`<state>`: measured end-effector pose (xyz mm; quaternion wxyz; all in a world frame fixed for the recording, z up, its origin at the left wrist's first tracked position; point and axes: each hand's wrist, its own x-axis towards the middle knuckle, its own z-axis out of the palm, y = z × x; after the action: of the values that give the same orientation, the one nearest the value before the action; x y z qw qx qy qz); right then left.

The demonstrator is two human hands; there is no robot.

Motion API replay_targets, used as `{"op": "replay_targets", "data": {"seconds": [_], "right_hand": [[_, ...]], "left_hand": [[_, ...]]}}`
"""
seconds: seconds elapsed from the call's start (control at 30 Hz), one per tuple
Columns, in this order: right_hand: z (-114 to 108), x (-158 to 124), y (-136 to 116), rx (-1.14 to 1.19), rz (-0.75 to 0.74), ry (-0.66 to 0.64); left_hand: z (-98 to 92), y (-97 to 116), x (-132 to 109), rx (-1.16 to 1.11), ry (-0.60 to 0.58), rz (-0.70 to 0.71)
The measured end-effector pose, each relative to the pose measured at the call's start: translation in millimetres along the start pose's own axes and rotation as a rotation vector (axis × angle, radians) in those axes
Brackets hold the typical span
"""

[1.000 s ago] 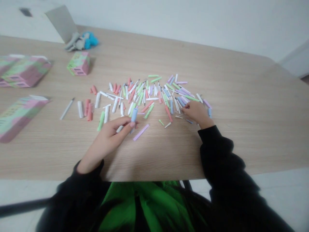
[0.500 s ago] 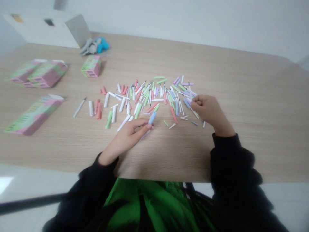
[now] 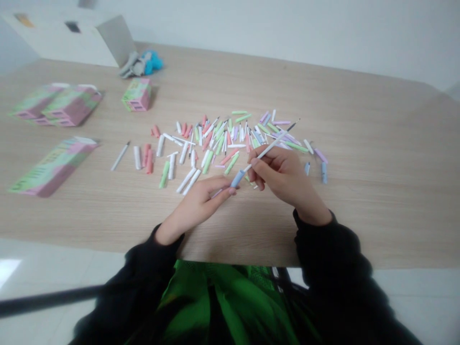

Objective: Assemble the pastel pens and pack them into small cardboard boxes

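My left hand (image 3: 203, 199) is closed round a light blue pen barrel (image 3: 237, 179), which tilts up to the right. Between the thumb and fingers of my right hand (image 3: 283, 175) is a slim white pen refill (image 3: 272, 144), its dark tip pointing up and away. The refill's lower end is at the barrel's upper end; whether it sits inside, I cannot tell. Behind both hands spreads a pile of loose pen parts (image 3: 218, 136) in white, green, red, purple and blue. To the right of my right hand lie a blue piece (image 3: 324, 172) and a purple piece (image 3: 321, 155).
On the left of the wooden table (image 3: 388, 182) stand several pink-and-green boxes (image 3: 72, 106), with a long one (image 3: 53, 165) nearer me. A single pen (image 3: 120, 156) lies beside it. Grey and blue crumpled cloths (image 3: 141, 64) rest by a white box (image 3: 72, 38) at the back.
My right hand has come from the pile's right side to my left hand, bringing the white refill to the blue barrel. Pieces at the pile's right edge have shifted outward.
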<state>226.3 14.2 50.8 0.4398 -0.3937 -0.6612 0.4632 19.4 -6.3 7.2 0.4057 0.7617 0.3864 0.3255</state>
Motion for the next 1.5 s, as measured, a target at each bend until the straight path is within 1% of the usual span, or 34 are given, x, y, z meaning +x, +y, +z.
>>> {"op": "replay_targets", "data": {"seconds": [0.07,0.2,0.4,0.47,0.57,0.73,0.8,0.9,1.03,1.1,1.17,1.2,1.27,1.33,1.37,1.43,1.5], "right_hand": [[0,0,-1,0.008,-0.013,-0.049],[1,1,-4,0.017,-0.035,-0.066],[0,1,-8,-0.014,0.067,-0.183],[-1,1,-12,-0.02,0.058,-0.159],[0,2,-15,-0.052,0.007,-0.092],[14,5,-11,-0.076,-0.049,-0.02],[21,6,-7,-0.109,-0.041,0.007],[29,8,0,-0.132,-0.039,0.014],[38,10,6,-0.103,-0.049,-0.026],[38,11,7,-0.105,-0.052,-0.062],[29,12,10,-0.121,-0.034,-0.062],[20,12,13,-0.136,-0.016,-0.031],[-3,11,22,-0.208,0.026,0.092],[-29,8,36,-0.385,0.065,0.209],[-41,5,45,-0.497,0.078,0.202],[-60,-2,63,-0.679,0.095,0.141],[-70,-10,79,-0.769,0.102,0.079]], "left_hand": [[-0.7,1,-1,-0.001,0.0,0.002],[-2.2,2,-1,0.003,0.007,0.016],[-2.5,-2,-2,-0.006,0.005,0.013],[-2.4,-3,-3,-0.012,0.01,0.011],[-2.1,-3,-4,-0.035,0.022,0.004],[0.1,-1,-5,-0.062,0.028,-0.018],[1.7,-2,-5,-0.073,0.063,-0.022],[4.7,-3,-4,-0.115,0.13,-0.021],[7.6,-5,-2,-0.165,0.186,-0.016],[7.4,-5,-2,-0.164,0.21,-0.012],[6.2,-7,-3,-0.176,0.246,-0.011],[5.2,-9,-4,-0.193,0.265,-0.016],[3.2,-14,-6,-0.241,0.282,-0.036],[1.0,-19,-8,-0.277,0.273,-0.058],[0.0,-20,-8,-0.28,0.264,-0.07],[-2.1,-21,-10,-0.257,0.241,-0.089],[-4.2,-20,-11,-0.222,0.217,-0.111]]}}
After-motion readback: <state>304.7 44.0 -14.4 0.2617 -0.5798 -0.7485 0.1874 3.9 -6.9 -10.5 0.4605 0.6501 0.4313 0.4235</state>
